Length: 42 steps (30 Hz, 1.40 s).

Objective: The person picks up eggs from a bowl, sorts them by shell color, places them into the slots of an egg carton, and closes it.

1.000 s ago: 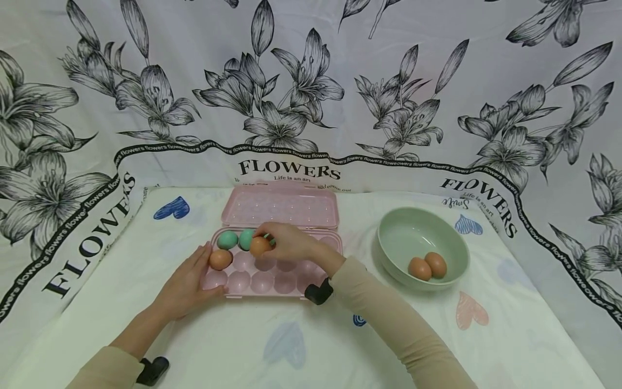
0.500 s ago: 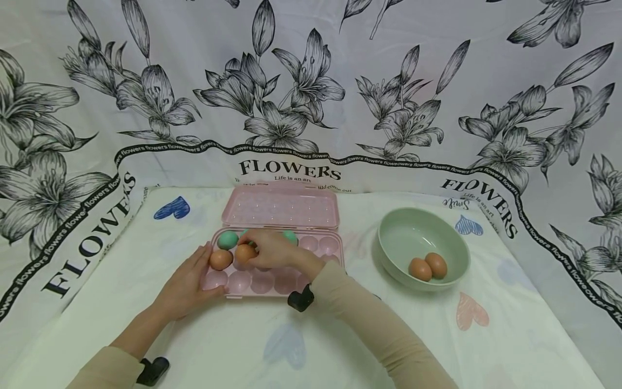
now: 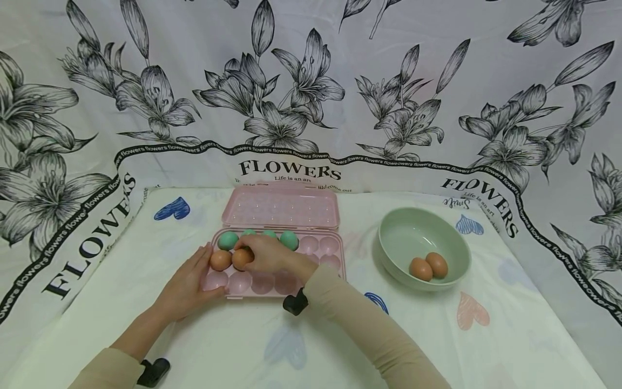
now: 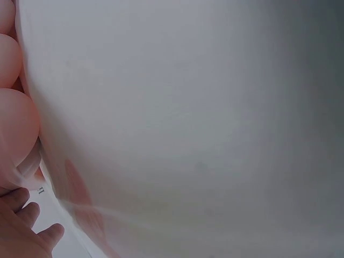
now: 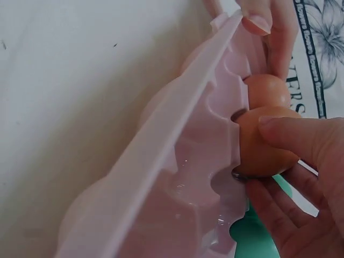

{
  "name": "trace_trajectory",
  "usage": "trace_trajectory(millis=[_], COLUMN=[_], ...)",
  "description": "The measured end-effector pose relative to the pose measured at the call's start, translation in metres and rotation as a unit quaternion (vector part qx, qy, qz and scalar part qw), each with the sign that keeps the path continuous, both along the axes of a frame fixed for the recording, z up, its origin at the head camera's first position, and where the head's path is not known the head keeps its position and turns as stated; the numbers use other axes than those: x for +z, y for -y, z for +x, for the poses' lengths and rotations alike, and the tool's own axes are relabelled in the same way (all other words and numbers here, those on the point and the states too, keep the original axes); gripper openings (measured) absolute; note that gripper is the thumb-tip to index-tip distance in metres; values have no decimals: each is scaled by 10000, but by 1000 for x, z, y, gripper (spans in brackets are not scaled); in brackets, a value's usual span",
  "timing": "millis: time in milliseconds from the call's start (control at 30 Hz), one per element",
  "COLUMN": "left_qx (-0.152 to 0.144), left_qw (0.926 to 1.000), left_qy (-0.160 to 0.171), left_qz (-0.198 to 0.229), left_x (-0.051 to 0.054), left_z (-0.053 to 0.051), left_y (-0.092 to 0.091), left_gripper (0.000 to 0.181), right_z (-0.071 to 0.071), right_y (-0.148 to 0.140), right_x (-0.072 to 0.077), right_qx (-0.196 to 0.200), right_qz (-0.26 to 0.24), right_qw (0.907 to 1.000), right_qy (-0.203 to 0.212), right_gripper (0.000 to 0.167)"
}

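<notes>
In the head view, an opened pink egg carton (image 3: 335,234) lies on the cloth, its lid tipped back. My right hand (image 3: 272,255) pinches a brown egg (image 3: 240,260) between thumb and fingers, low at a second-row cup. To the left, another brown egg (image 3: 221,260) sits in the end cup. Several green eggs (image 3: 228,240) fill part of the back row, some partly behind my right hand. My left hand (image 3: 187,286) holds the carton's left end, thumb over the front rim. In the right wrist view, the pinched egg (image 5: 266,153) touches the carton's cups beside the other brown egg (image 5: 269,91).
A pale green bowl (image 3: 389,259) stands to the right with two brown eggs (image 3: 421,269) inside. The white cloth (image 3: 218,346) has printed hearts. A floral curtain (image 3: 350,119) rises behind the carton.
My right hand has carried the brown egg leftward and down, from in front of the green eggs to beside the end brown egg. My left hand stays in place.
</notes>
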<state>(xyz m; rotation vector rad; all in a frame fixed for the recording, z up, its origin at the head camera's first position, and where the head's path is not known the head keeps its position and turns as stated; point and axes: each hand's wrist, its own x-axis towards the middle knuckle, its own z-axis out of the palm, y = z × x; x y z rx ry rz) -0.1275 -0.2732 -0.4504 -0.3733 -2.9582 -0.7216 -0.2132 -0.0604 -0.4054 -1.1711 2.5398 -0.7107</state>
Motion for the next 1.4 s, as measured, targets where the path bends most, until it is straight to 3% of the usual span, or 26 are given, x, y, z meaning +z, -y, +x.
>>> trace_trajectory(millis=[333, 800, 1100, 1400], left_qx=[15, 0, 2, -11], left_qw=[10000, 10000, 9999, 9999], left_qy=[46, 53, 42, 43], left_qz=[-24, -83, -125, -117], left_x=[0, 3, 3, 2], left_z=[0, 0, 0, 1], left_y=[-1, -1, -2, -1], left_gripper=[107, 107, 106, 106], right_z=[3, 1, 2, -2], right_y=[2, 1, -4, -19], right_x=[1, -1, 6, 14], right_qx=[10, 172, 511, 686], right_qz=[329, 383, 383, -123], right_qw=[9992, 9984, 9963, 9974], right_qy=[-227, -370, -575, -198], right_gripper=[37, 37, 40, 39])
